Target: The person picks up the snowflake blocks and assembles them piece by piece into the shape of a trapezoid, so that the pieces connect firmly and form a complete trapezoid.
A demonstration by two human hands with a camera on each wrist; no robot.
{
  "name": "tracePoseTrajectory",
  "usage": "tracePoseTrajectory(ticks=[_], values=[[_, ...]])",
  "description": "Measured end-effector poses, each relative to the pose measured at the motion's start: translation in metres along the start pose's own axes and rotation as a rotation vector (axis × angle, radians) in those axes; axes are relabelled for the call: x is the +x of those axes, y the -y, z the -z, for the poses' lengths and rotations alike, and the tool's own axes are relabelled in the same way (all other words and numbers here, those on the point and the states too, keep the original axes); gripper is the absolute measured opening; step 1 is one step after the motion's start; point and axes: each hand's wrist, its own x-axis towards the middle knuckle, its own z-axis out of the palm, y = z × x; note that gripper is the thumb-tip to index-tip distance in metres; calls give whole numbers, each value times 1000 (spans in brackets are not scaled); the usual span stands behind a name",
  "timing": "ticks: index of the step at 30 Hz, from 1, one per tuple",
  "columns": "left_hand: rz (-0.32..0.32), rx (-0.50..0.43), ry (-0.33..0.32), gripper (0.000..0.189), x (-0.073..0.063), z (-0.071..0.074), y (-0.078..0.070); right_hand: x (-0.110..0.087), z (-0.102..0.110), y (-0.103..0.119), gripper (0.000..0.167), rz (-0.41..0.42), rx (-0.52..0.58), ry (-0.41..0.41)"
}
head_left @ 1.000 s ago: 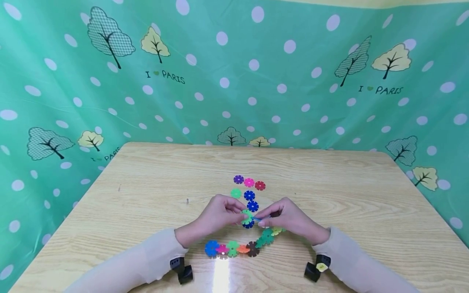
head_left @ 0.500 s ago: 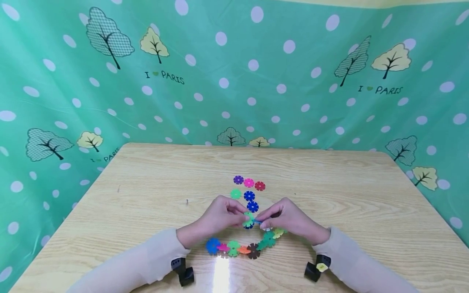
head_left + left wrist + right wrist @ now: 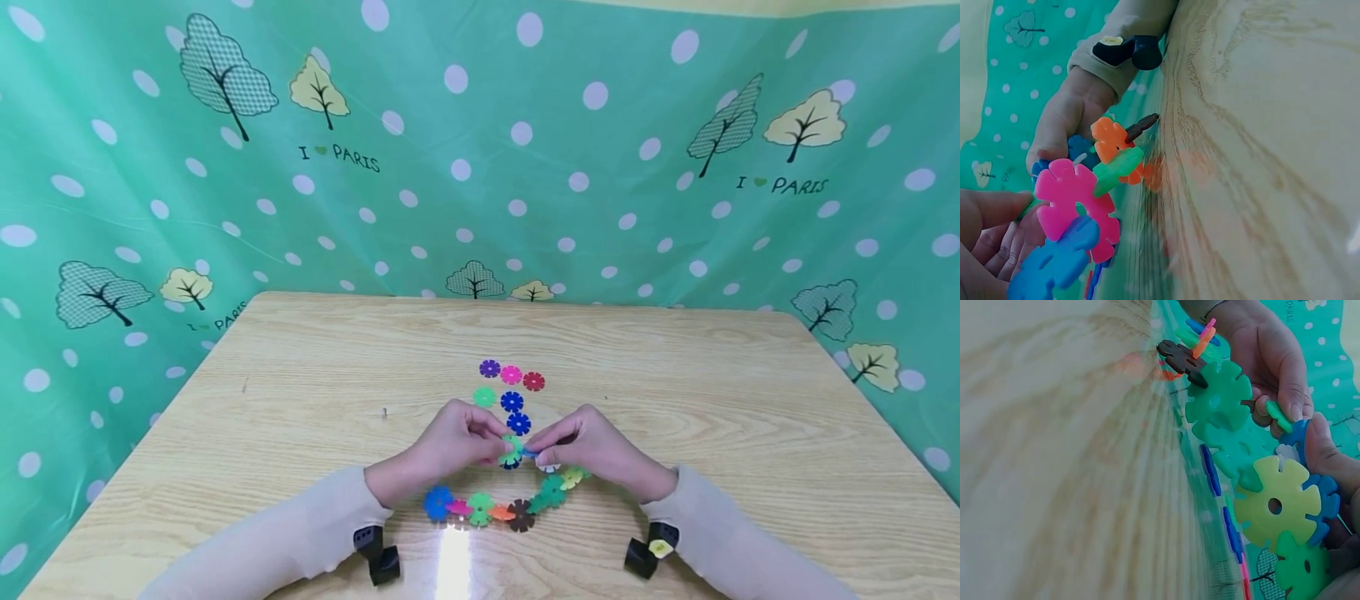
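Observation:
Between the thumb and fingers of my left hand (image 3: pixel 467 437) is a light green notched snowflake disc (image 3: pixel 513 451). My right hand (image 3: pixel 592 450) pinches a blue snowflake disc (image 3: pixel 529 453), its edge meeting the green one, as the right wrist view also shows. A chain of interlocked discs (image 3: pixel 480 509) curves below both hands and runs up under the right hand. Its links include a blue disc (image 3: pixel 1054 259), a pink one (image 3: pixel 1072 194), an orange one (image 3: pixel 1110 140), a brown one (image 3: pixel 1182 359) and a yellow one (image 3: pixel 1279 503). The right fingers hide the chain's upper end.
Loose discs lie on the wooden table (image 3: pixel 300 358) beyond the hands: purple (image 3: pixel 490 368), pink (image 3: pixel 511 375), red (image 3: pixel 533 382), light green (image 3: pixel 485 397) and dark blue (image 3: pixel 512 402). Another dark blue disc (image 3: pixel 518 423) sits near the fingertips. A green dotted curtain (image 3: pixel 420 150) hangs behind.
My left hand and the green disc have shifted slightly right, closer to the right fingers. The chain has moved a little to the right too. Both hands keep their pinch.

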Motion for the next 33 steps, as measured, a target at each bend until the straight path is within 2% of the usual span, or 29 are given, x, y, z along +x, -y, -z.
tracePoseTrajectory(ticks=[14,28,33], values=[[3,-26,-66,14,0,-6,-1,0,2,0,16,-16,-11,-31],[3,40,-45,11,2,-4,-3,0,2,-2,16,10,-19,-29],[20,45,-42,10,3,-4,-3,1,1,-1,15,7,-26,-28]])
